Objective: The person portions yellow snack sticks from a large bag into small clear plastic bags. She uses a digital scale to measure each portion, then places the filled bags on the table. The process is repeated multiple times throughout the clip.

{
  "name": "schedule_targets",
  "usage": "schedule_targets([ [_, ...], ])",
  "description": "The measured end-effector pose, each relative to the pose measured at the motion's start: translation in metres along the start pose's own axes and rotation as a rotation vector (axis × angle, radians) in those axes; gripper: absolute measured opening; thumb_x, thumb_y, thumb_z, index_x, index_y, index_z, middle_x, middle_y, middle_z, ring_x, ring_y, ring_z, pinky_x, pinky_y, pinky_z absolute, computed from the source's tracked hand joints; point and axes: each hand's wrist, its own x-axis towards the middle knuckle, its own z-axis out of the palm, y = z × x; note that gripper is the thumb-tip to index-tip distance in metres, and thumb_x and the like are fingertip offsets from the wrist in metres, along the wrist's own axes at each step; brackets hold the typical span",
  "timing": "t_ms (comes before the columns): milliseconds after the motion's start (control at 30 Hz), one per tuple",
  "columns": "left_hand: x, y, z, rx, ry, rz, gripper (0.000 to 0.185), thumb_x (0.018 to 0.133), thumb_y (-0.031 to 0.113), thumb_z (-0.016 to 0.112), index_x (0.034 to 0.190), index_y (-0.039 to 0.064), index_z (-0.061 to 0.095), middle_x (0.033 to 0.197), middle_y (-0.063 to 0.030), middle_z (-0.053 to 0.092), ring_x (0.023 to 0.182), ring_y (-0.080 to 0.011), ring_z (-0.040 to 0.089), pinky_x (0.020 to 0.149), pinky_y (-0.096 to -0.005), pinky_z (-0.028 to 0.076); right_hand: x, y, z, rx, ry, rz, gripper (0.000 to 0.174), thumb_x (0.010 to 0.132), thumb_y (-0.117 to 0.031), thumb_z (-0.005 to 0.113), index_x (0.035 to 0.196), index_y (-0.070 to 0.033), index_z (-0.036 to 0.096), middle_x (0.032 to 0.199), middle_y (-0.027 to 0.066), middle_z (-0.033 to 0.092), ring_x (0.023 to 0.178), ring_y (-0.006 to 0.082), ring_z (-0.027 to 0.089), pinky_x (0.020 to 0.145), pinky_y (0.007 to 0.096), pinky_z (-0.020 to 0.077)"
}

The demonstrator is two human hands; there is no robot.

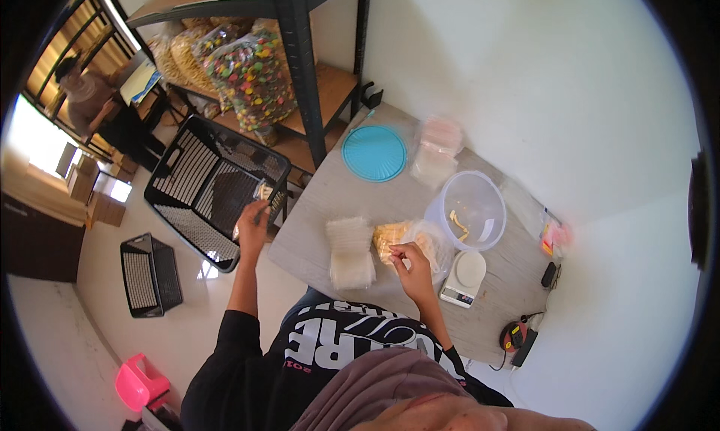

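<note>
My left hand (pixel 254 223) reaches over the near side of a black plastic basket (pixel 211 248), its fingers on a small clear packet of snack (pixel 263 191). Another shiny bit of clear plastic shows beside that hand. My right hand (pixel 413 268) is above an open clear bag of yellow snack pieces (pixel 388 237), thumb and fingertips pinched together with nothing clearly visible between them. Left of the bag lie stacks of clear plastic pouches (pixel 351 268). A white digital kitchen scale (pixel 467 273) stands to its right, below a translucent round tub (pixel 478 206) with a few yellow pieces inside.
A blue lid (pixel 374 153) and more plastic pouches (pixel 436 150) lie on the grey table (pixel 304 228). A red-and-black cord reel (pixel 512 336) sits at the right edge. A shelf (pixel 332 99) holds large snack bags. A smaller basket (pixel 151 276) stands on the floor; another person (pixel 101 105) stands far left.
</note>
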Motion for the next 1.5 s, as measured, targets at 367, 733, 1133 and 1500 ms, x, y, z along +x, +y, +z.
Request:
schedule_targets([
  [367,0.063,0.047,0.217,-0.213,-0.647,0.272,0.020,0.086,0.009,0.070,0.105,0.004,0.071,0.106,-0.0148,0.068,0.101,-0.0348,0.064,0.090,-0.0403,0.050,0.016,0.008,0.007,-0.186,0.113,0.078,0.014,0.088,-0.003,0.065,0.102,-0.001,0.065,0.095,0.0137,0.064,0.086,0.0290,0.063,0.078,0.0366,0.0494],
  [733,0.041,0.040,0.196,-0.233,-0.854,0.181,0.021,0.087,0.013,0.070,0.107,0.007,0.070,0.110,-0.0116,0.067,0.106,-0.0326,0.061,0.093,-0.0398,0.048,0.009,0.007,0.033,-0.186,-0.041,0.303,0.017,0.085,-0.004,0.067,0.102,-0.004,0.066,0.098,0.0134,0.062,0.088,0.0310,0.064,0.078,0.0395,0.0505],
  [1133,-0.045,0.018,0.095,-0.123,-0.498,0.085,0.026,0.077,0.009,0.078,0.101,0.008,0.066,0.133,-0.0129,0.053,0.122,-0.0347,0.049,0.101,-0.0420,0.042,0.016,0.062,0.088,-0.455,-0.189,-0.063,0.020,0.072,-0.009,0.073,0.091,-0.008,0.065,0.102,0.0090,0.055,0.100,0.0292,0.059,0.079,0.0417,0.0509],
  [1500,-0.122,0.031,0.099,0.088,-0.403,0.126,0.052,0.065,0.011,0.084,0.113,0.020,0.068,0.146,-0.0176,0.037,0.131,-0.0407,0.037,0.107,-0.0477,0.036,0.013,0.079,0.094,-0.529,-0.169,-0.240,0.007,0.079,-0.009,0.069,0.084,-0.007,0.065,0.089,0.0094,0.059,0.091,0.0307,0.059,0.079,0.0427,0.0462],
])
